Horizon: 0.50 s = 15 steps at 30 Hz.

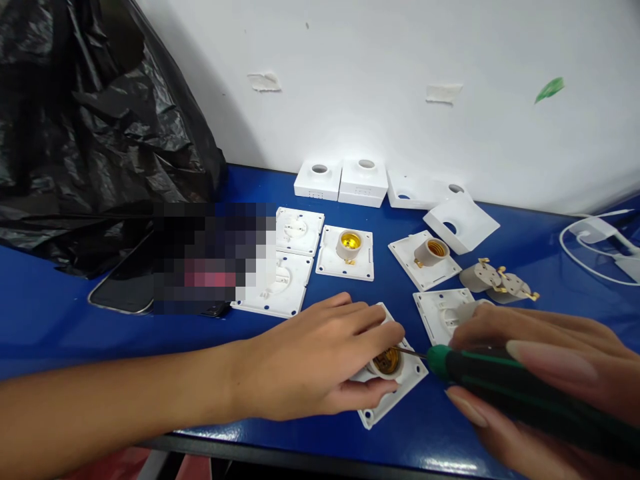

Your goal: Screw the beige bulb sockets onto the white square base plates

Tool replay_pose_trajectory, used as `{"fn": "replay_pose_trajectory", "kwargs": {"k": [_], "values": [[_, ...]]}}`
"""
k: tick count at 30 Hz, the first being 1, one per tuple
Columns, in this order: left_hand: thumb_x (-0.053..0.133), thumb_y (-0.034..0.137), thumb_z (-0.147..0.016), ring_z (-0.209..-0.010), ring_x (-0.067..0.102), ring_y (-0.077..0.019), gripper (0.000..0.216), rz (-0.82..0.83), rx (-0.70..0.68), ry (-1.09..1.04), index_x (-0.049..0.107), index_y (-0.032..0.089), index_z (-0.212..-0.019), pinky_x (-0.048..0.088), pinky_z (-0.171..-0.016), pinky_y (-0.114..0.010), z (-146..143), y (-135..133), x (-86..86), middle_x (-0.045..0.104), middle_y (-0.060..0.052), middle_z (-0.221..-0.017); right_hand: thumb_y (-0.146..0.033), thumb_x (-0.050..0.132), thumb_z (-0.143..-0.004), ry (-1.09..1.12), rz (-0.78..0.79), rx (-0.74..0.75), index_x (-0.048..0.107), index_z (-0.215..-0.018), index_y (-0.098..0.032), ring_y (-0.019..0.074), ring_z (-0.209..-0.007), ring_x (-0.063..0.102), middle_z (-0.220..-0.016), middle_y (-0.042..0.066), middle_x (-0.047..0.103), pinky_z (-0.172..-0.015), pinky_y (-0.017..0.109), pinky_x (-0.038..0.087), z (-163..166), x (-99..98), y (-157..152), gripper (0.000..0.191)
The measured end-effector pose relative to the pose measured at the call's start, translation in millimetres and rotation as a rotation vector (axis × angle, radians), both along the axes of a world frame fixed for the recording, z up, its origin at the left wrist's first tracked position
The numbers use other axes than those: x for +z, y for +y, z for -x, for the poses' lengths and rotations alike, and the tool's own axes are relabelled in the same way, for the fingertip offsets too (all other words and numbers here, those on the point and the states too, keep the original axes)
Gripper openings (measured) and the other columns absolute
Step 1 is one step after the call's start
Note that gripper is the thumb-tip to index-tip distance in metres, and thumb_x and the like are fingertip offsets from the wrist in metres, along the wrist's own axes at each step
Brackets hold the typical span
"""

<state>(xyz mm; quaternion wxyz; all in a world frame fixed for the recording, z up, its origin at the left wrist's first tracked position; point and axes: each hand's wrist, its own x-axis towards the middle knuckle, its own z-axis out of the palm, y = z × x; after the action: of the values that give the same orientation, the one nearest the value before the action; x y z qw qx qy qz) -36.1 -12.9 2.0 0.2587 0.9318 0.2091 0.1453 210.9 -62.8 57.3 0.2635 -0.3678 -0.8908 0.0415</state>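
My left hand (330,360) is closed around a lamp socket (388,362) that sits on a square white base plate (373,415) on the table. Thumb and fingers grip the socket's sides. In my right hand (540,373) is a screwdriver (493,380) with a green and black handle. Its thin shaft points left, the tip at the socket's rim near my left fingertips; exactly where it touches is hidden. Just behind my right hand lies another white base plate (433,310), partly covered by the fingers.
More base plates, one with a gold-lined socket (350,243), another with a tilted socket (433,253), lie beyond my hands. Loose sockets (510,285) rest at right. White covers (363,183) line the wall. A black plastic bag (100,120), a phone (123,287) and a white cable (575,247) flank them.
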Motion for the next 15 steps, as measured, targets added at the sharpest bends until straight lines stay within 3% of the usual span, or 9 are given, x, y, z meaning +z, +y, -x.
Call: {"fn": "replay_pose_trajectory", "kwargs": {"k": [6, 11, 15], "values": [[0.060, 0.037, -0.108, -0.089, 0.065, -0.0219, 0.021, -0.005, 0.009, -0.006, 0.057, 0.019, -0.120, 0.045, -0.091, -0.036, 0, 0, -0.7, 0.069, -0.005, -0.108, -0.017, 0.059, -0.098, 0.037, 0.046, -0.013, 0.058, -0.093, -0.027, 0.0153, -0.062, 0.072, -0.076, -0.004, 0.069, -0.061, 0.029, 0.059, 4, -1.0, 2, 0.012], [0.060, 0.037, -0.108, -0.087, 0.065, -0.0211, 0.023, -0.024, 0.011, -0.021, 0.057, 0.018, -0.121, 0.046, -0.089, -0.037, -1, 1, -2.5, 0.069, -0.005, -0.107, -0.028, 0.059, -0.100, -0.047, 0.024, -0.025, 0.067, -0.112, -0.029, 0.0253, -0.086, 0.079, -0.096, 0.003, 0.077, -0.068, 0.035, 0.064, -16, -10.3, -8, 0.014], [0.058, 0.038, -0.109, -0.087, 0.065, -0.0212, 0.024, -0.032, 0.000, -0.014, 0.057, 0.018, -0.122, 0.046, -0.091, -0.037, -1, 1, -3.8, 0.070, -0.006, -0.109, -0.051, 0.069, -0.091, -0.127, 0.006, -0.055, 0.071, -0.119, -0.030, 0.0344, -0.105, 0.078, -0.118, 0.006, 0.078, -0.084, 0.045, 0.068, -41, -24.8, -18, 0.035]]}}
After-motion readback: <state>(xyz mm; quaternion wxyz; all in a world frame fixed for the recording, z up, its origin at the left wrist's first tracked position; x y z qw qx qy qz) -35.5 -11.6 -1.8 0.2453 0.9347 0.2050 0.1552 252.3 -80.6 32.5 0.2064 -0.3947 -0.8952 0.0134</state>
